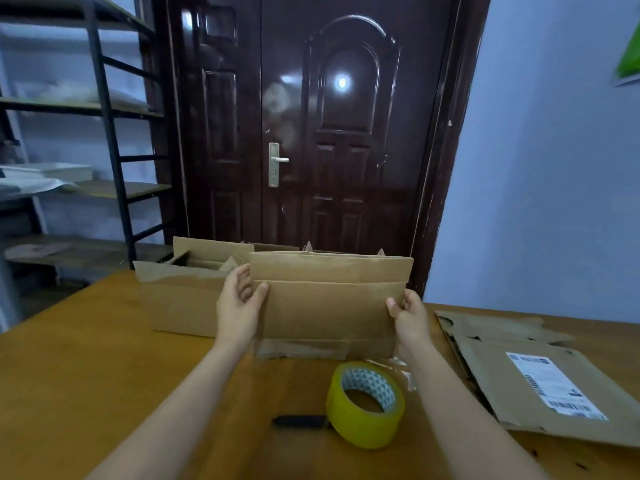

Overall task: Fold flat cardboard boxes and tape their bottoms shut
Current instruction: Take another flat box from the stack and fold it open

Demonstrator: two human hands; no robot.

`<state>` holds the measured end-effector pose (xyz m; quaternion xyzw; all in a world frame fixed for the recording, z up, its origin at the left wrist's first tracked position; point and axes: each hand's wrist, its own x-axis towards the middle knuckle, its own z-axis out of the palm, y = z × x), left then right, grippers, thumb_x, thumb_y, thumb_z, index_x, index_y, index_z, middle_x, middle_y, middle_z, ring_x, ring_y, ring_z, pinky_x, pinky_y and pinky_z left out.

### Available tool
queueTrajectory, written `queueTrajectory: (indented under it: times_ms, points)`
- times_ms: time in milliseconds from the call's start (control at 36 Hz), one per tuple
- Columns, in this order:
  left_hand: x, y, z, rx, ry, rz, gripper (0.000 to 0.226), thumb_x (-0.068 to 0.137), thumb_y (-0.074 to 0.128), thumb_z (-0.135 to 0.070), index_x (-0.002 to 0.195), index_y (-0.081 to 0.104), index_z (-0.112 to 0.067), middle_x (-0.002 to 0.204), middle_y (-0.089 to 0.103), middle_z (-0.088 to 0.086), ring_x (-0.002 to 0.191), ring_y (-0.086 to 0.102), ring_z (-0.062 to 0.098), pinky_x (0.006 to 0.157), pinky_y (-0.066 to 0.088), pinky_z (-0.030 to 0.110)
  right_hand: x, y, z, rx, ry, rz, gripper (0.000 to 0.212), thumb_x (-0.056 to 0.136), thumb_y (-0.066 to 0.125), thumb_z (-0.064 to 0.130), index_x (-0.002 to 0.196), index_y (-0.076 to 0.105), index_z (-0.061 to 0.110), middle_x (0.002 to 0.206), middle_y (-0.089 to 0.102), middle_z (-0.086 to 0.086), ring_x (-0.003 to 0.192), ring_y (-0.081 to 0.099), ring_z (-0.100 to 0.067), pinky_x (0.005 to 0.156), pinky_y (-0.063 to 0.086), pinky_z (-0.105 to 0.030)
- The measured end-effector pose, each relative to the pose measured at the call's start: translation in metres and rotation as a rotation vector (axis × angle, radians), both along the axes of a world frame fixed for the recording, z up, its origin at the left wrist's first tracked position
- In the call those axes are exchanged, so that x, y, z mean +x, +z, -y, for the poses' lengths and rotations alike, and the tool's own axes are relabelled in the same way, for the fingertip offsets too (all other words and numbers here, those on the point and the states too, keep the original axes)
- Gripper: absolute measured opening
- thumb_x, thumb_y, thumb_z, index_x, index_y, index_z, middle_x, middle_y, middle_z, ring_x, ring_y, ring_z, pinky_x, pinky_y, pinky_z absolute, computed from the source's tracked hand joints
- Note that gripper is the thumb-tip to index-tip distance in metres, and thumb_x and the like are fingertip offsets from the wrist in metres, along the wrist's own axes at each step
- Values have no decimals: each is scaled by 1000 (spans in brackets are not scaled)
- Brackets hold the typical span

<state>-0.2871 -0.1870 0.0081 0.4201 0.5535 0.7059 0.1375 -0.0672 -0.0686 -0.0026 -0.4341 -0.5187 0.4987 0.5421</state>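
Both bare forearms reach forward from the lower edge of the view, side by side and well apart. The left hand (239,303) is raised with its palm turned inward — thumb pressed flat on the near face of the cardboard box (329,306), fingers curled round its left edge. The right hand (410,315) sits slightly lower on the opposite edge — thumb on the front, fingers wrapped behind. Both wrists are bent slightly upward.

Cardboard box (329,303) upright on wooden table (86,368), left hand (239,303) and right hand (410,315) gripping its sides, yellow tape roll (363,407) nearer
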Motion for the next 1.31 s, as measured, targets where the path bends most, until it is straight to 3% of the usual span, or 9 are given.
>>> queueTrajectory:
  times_ms: [167, 278, 417, 750, 833, 944, 1028, 1111, 1306]
  points:
    - [16, -49, -10, 18, 80, 13, 39, 96, 52, -20, 134, 42, -26, 128, 51, -7, 120, 47, 7, 101, 41, 30, -4, -12, 2, 35, -21, -70, 19, 97, 47, 7, 101, 56, 23, 107, 64, -1, 100, 59, -17, 90, 48, -37]
    - [25, -67, -11, 85, 102, 72, 52, 95, 53, -18, 138, 32, -36, 121, 48, -22, 108, 47, -16, 92, 40, 18, -4, -21, 3, 32, -20, -102, 17, 98, 47, 12, 106, 56, 24, 106, 63, 4, 99, 58, -12, 86, 48, -33]
    - [22, -72, -17, 91, 97, 46, 50, 93, 52, -23, 137, 34, -38, 140, 44, -6, 131, 40, 11, 106, 36, 35, -1, -36, 1, 29, -1, -66, 27, 97, 49, 20, 124, 51, 21, 117, 59, 8, 110, 54, -11, 91, 47, -33]
    - [24, -70, -15, 83, -37, 81, 60, 85, 53, -30, 140, 29, -39, 145, 35, -20, 137, 30, 3, 113, 28, 34, 8, -34, -4, -4, 137, 6, 49, 98, 47, 17, 145, 35, 23, 144, 43, 5, 132, 37, -14, 111, 32, -39]
    - [26, -67, -17, 93, -90, 94, 58, 85, 52, -30, 138, 30, -40, 139, 35, -31, 131, 32, -11, 112, 28, 30, 2, -32, -4, -72, 189, -38, 45, 100, 39, 17, 143, 39, 30, 145, 44, 4, 131, 39, -16, 109, 34, -39]
    - [29, -68, -20, 98, -137, 92, 56, 88, 58, -30, 137, 32, -42, 139, 36, -31, 129, 34, -12, 109, 32, 29, -15, -25, 0, -140, 259, -51, 36, 102, 31, 27, 134, 47, 33, 119, 62, 1, 96, 58, -7, 70, 50, -21]
    - [27, -69, -22, 108, -116, 108, 56, 89, 54, -22, 138, 34, -38, 144, 39, -19, 135, 35, 2, 112, 32, 38, -25, -29, 4, -139, 239, 31, 42, 96, 37, 46, 137, 46, 37, 126, 59, 3, 112, 55, -10, 91, 50, -34]
    - [25, -68, -23, 112, -82, 90, 55, 91, 54, -16, 138, 33, -38, 144, 40, -15, 135, 36, 5, 112, 32, 39, -26, -35, 3, -62, 197, 91, 40, 100, 32, 39, 139, 39, 37, 142, 43, 3, 131, 42, -19, 108, 37, -48]
    - [27, -68, -23, 77, -65, 46, 61, 90, 58, -13, 134, 33, -47, 138, 41, -24, 131, 37, -2, 105, 36, 25, -27, -20, 6, 67, -39, 271, 13, 99, 41, 27, 110, 48, 27, 118, 54, -1, 106, 57, -19, 93, 49, -45]
